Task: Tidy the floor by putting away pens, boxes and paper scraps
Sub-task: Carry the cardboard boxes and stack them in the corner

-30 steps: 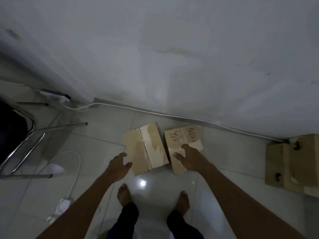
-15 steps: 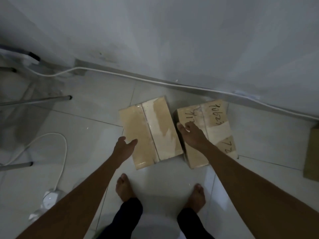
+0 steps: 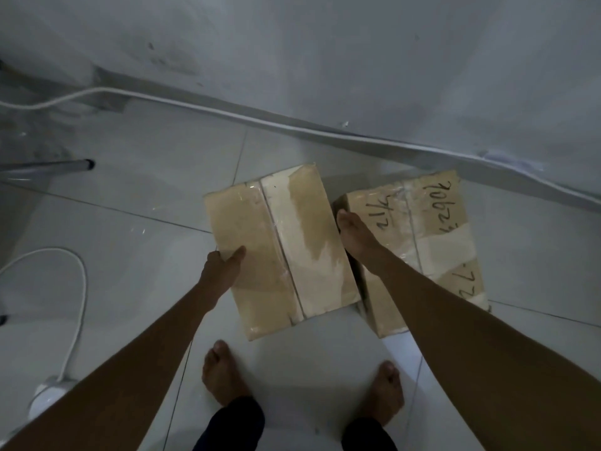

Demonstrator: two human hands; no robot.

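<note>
Flanking unmarked box (image 3: 292, 242): left hand (image 3: 221, 271), right hand (image 3: 356, 237)

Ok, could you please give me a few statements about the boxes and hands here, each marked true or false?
1. The left box and the right box lie side by side on the floor. True.
2. The handwriting is on the left box. False: it is on the right box.
3. The left hand grips the left box's left edge. True.
4. The person wears shoes. False: both feet are bare.
5. A white cable runs along the foot of the wall. True.
</note>
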